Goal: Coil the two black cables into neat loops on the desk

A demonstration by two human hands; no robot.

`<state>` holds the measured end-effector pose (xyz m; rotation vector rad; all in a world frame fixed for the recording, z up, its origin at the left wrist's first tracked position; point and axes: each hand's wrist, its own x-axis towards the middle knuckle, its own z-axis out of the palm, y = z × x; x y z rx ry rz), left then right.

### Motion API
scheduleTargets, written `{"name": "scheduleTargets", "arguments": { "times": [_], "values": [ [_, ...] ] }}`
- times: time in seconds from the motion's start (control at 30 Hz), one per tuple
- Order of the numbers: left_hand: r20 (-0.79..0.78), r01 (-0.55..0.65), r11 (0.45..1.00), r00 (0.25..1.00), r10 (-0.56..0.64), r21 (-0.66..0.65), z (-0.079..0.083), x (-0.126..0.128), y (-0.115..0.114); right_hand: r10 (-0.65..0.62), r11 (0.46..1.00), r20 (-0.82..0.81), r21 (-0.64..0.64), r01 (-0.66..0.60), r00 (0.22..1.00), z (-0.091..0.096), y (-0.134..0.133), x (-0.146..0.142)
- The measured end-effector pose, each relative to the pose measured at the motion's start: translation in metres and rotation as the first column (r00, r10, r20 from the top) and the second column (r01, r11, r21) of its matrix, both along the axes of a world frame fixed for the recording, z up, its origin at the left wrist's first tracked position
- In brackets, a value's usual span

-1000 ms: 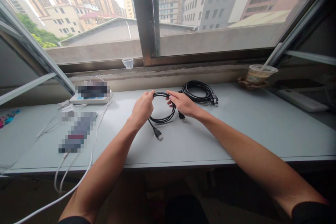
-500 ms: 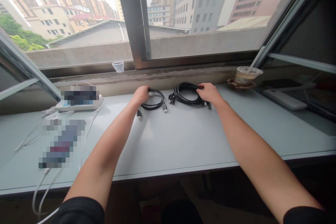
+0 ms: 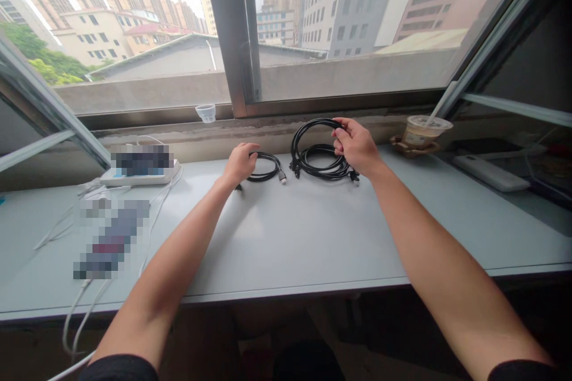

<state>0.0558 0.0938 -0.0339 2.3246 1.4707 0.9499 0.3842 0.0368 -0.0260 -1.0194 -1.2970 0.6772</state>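
My right hand (image 3: pixel 358 146) pinches the upper edge of a coiled black cable (image 3: pixel 309 127), which tilts up from the table. Under it lies a second coiled black cable (image 3: pixel 322 175), flat, with dark plugs at its sides; some ends overlap, so which coil they belong to is unclear. My left hand (image 3: pixel 240 165) hovers at the left side of a smaller black cable coil (image 3: pixel 267 178), thumb and fingers apart. That coil rests on the table, and a connector with a metal tip (image 3: pixel 282 177) shows at its right. Its other end is partly hidden by my left hand.
On the white table (image 3: pixel 286 250), a white power strip (image 3: pixel 138 175), white cords and a blurred device (image 3: pixel 111 238) lie left. A drink cup with a straw (image 3: pixel 424 131) sits in a holder at right. A small clear cup (image 3: pixel 206 113) stands on the window ledge.
My right hand has risen, lifting one coil's edge off the other. My left hand's fingers have come off the smaller coil and spread slightly.
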Motion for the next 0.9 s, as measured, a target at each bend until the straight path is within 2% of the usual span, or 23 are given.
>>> {"name": "scheduleTargets", "arguments": {
  "times": [0.07,0.13,0.2,0.23,0.3,0.4,0.5,0.6,0.67,0.77,0.9],
  "values": [
    [0.229,0.155,0.987,0.964,-0.139,-0.053,0.008,-0.001,-0.017,0.059,0.998,-0.023,0.027,-0.059,0.998,0.008,-0.009,-0.014],
    [0.402,0.330,0.939,0.877,-0.265,-0.100,0.015,0.000,-0.035,0.131,0.991,-0.040,0.042,-0.129,0.991,0.011,-0.017,-0.032],
    [0.529,0.448,0.887,0.782,-0.329,-0.110,0.020,0.002,-0.055,0.223,0.975,-0.058,0.035,-0.221,0.973,0.009,-0.025,-0.055],
    [0.564,0.469,0.876,0.756,-0.332,-0.113,0.022,0.003,-0.065,0.264,0.965,-0.070,0.027,-0.263,0.962,0.007,-0.029,-0.067],
    [0.593,0.441,0.894,0.741,-0.315,-0.077,0.023,0.006,-0.082,0.328,0.944,-0.092,0.003,-0.329,0.940,-0.001,-0.037,-0.090],
    [0.579,0.319,0.947,0.765,-0.281,0.038,0.020,0.006,-0.100,0.386,0.922,-0.046,-0.011,-0.387,0.921,-0.011,-0.049,-0.117],
    [0.565,0.261,0.958,0.776,-0.282,0.120,0.013,0.002,-0.106,0.306,0.946,0.159,0.056,-0.318,0.939,-0.015,-0.059,-0.127],
    [0.521,0.332,0.935,0.779,-0.347,0.126,0.005,-0.003,-0.104,0.107,0.959,0.350,0.212,-0.190,0.931,-0.014,-0.064,-0.125],
    [0.497,0.363,0.924,0.783,-0.374,0.122,0.002,-0.006,-0.103,0.021,0.940,0.449,0.295,-0.170,0.893,-0.012,-0.066,-0.121],
    [0.477,0.367,0.923,0.794,-0.378,0.121,0.001,-0.007,-0.102,-0.043,0.903,0.573,0.373,-0.214,0.818,-0.009,-0.068,-0.118],
    [0.409,0.398,0.904,0.807,-0.427,0.157,0.004,-0.007,-0.105,-0.173,0.863,0.627,0.469,-0.190,0.759,-0.008,-0.069,-0.115]
  ]
}}
